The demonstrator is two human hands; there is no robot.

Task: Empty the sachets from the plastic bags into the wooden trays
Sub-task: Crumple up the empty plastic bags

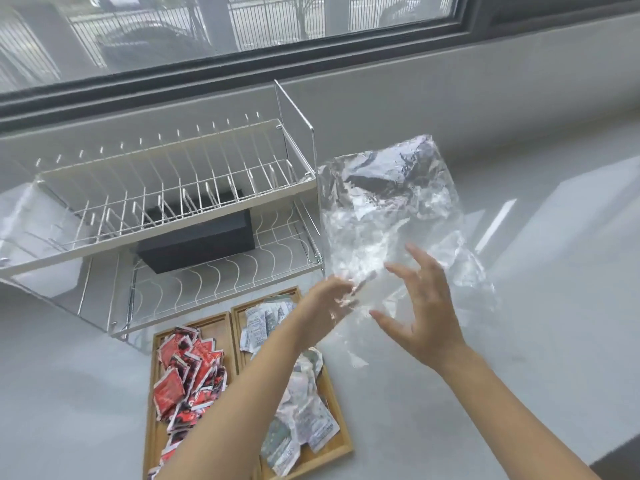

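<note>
Head view: left hand (332,299) pinching clear plastic bag (388,216), apparently emptied, above the counter's (519,393) middle; right hand (420,306) spread, holding nothing. Both wooden trays (337,445) at near edge already hold sachets (188,379). Next, probably: discarding the bag.

Bare counter (519,341) to the right & front of the trays: open room there. Rack (173,209) stands just behind the trays, blocks reach that way; black box (197,240) sits on its lower shelf. Held-up bag (391,220) fills the air right of the rack. Both trays (329,386) heaped w/ sachets (187,379), arm over right one.
</note>
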